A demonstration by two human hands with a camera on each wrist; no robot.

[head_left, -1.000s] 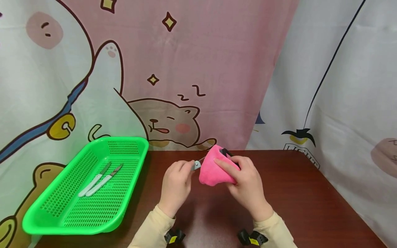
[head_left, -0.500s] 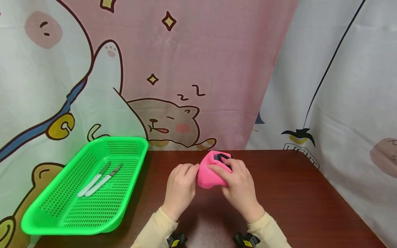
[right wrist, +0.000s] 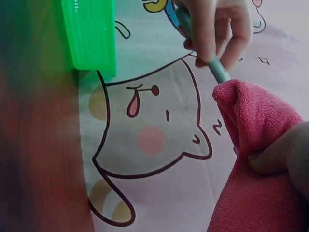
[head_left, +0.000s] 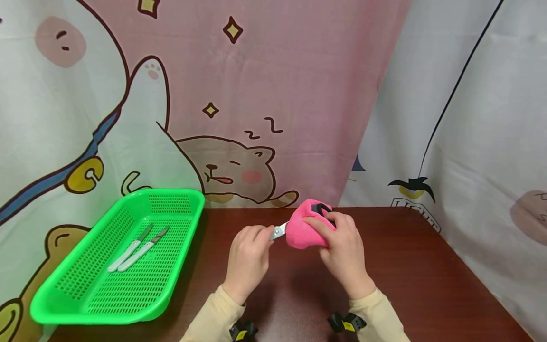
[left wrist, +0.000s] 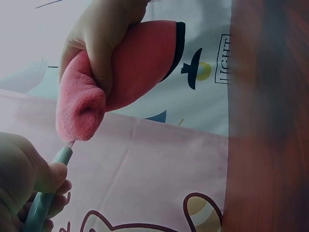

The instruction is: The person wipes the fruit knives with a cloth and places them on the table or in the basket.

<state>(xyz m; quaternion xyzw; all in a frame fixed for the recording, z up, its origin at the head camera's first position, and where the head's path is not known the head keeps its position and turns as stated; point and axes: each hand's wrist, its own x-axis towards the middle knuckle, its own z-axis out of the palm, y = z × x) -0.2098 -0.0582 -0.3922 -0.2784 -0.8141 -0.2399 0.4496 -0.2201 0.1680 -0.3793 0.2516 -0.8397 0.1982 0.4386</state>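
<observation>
My left hand (head_left: 248, 259) grips a knife (head_left: 278, 232) by its pale grey-green handle, which shows along its length in the left wrist view. Folded around the blade is a pink fluffy cloth (head_left: 303, 230) with a dark edge. My right hand (head_left: 344, 251) pinches this cloth from the right side, its thumb pressing into the fabric (right wrist: 251, 116). A short piece of blade shows between handle and cloth in the head view; the cloth hides the rest. Both hands are raised above the brown table.
A green perforated plastic basket (head_left: 102, 317) stands on the table's left side. Two white-handled knives (head_left: 128, 254) lie side by side in it. Behind the brown table (head_left: 410, 275) hangs a printed cartoon curtain (head_left: 307, 95).
The cloth slid left along the blade up to my left fingers, hiding the knife. It has since drawn back right with my right hand, baring the blade's base again.
</observation>
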